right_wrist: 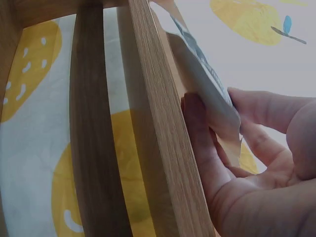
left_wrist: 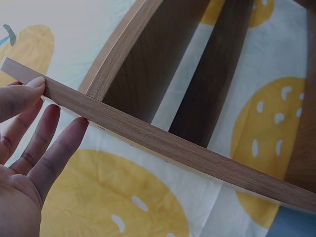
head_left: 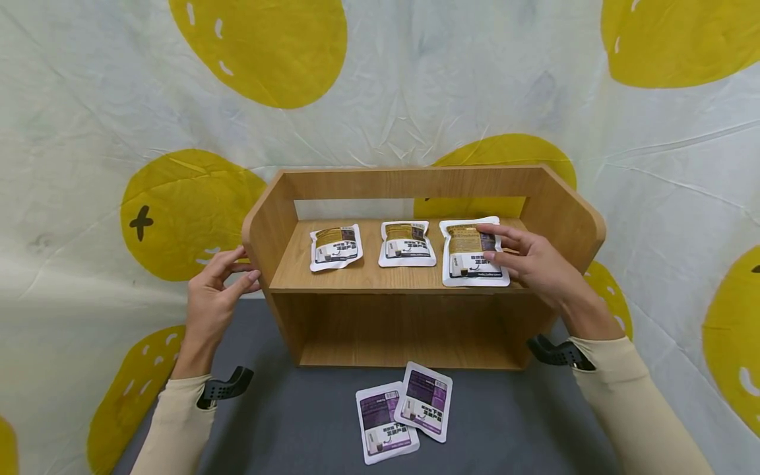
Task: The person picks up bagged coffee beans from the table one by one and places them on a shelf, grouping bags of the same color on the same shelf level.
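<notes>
On the upper board of a wooden shelf [head_left: 368, 282] lie three white, gold-labelled packets: a left one [head_left: 336, 248], a middle one [head_left: 406, 244] and a right one [head_left: 473, 253]. My right hand [head_left: 537, 267] holds the right packet by its right side; the right wrist view shows the thumb on one face of the packet [right_wrist: 205, 79] and fingers behind it, beside the board edge. At the shelf's left side panel, my left hand [head_left: 215, 300] grips the panel edge [left_wrist: 148, 129] between thumb and fingers, as the left wrist view shows.
Two purple-labelled packets, one [head_left: 386, 422] partly under the other [head_left: 424, 401], lie on the grey table [head_left: 297, 422] before the shelf. The lower compartment [head_left: 410, 330] shows bare wood. A white cloth [head_left: 380, 86] with yellow shapes hangs behind.
</notes>
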The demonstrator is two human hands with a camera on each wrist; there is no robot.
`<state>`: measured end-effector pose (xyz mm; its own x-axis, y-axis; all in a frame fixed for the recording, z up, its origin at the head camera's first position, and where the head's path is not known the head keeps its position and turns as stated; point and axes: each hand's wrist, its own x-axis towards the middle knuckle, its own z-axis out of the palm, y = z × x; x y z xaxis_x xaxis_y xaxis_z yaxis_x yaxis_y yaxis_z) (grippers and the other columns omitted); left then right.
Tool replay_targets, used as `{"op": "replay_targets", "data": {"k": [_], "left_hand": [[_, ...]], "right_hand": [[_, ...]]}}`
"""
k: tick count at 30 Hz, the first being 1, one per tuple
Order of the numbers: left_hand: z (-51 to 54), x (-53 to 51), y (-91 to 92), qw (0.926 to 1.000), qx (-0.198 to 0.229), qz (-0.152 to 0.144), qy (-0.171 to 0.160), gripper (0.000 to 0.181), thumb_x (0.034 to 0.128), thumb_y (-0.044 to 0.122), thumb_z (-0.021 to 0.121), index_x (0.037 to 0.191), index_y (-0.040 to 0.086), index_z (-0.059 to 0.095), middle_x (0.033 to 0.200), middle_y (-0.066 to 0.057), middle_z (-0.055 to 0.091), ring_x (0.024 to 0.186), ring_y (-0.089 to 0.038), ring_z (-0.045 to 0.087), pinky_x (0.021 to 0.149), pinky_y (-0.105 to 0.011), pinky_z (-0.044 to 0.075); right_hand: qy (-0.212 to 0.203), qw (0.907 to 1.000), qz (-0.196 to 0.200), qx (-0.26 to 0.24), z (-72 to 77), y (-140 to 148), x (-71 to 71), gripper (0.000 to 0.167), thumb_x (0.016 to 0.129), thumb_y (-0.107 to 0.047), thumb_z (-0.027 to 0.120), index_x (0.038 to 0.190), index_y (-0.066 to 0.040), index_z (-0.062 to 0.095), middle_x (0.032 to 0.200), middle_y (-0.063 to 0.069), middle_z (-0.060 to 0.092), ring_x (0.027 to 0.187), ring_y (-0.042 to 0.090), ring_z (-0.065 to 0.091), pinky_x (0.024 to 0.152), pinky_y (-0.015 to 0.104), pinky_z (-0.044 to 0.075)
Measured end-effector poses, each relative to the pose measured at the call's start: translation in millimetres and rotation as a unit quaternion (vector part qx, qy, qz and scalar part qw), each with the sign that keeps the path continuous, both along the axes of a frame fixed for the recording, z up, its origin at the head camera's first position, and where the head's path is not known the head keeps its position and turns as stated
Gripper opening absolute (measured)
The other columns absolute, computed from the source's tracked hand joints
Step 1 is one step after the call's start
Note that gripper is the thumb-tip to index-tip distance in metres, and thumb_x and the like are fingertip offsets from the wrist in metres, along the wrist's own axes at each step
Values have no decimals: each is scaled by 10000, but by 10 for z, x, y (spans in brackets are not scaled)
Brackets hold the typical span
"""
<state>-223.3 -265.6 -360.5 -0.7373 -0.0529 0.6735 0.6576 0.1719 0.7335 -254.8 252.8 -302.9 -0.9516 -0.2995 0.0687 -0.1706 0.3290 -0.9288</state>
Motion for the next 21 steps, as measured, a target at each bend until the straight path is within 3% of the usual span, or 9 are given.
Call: {"op": "replay_targets", "data": {"k": [5,8,12,16,21], "left_hand": [[-2,3,-3,9999,-48,82,-55,510,888,-149,677,1376,-14,615,1253,-93,609,998,-144,671,731,-298,633],[-1,4,-3,9999,-51,118,-95,512,889,-142,679,1378,-6,616,1258,-101,606,1000,-147,669,732,-299,633],[4,9,0,9998,-52,143,-124,513,889,-140,680,1380,-1,616,1260,-105,605,1004,-151,668,735,-304,632],[8,13,4,9997,-107,178,-134,515,889,-136,684,1380,2,617,1257,-99,605,1004,-149,670,736,-298,631],[9,14,8,9996,-142,217,-147,512,889,-131,686,1378,5,620,1257,-98,603,1003,-150,668,736,-295,631]], "right_hand": [[57,9993,-270,253,35,-6,-48,584,1024,-266,631,1568,-226,422,1578,155,332,1078,192,587,815,190,583],[48,9982,-418,423,40,-13,-92,575,1035,-280,609,1573,-233,412,1636,147,278,1277,300,483,1037,326,509],[-27,9964,-612,582,53,-21,-140,569,1040,-303,595,1574,-236,410,1640,175,279,1349,346,413,1078,376,428],[-128,9960,-675,578,58,-10,-166,605,1022,-332,624,1578,-240,402,1610,213,303,1266,316,477,896,144,487],[-166,9951,-660,715,64,12,-217,695,978,-341,694,1590,-266,375,1624,238,273,1295,335,489,837,92,505]]}}
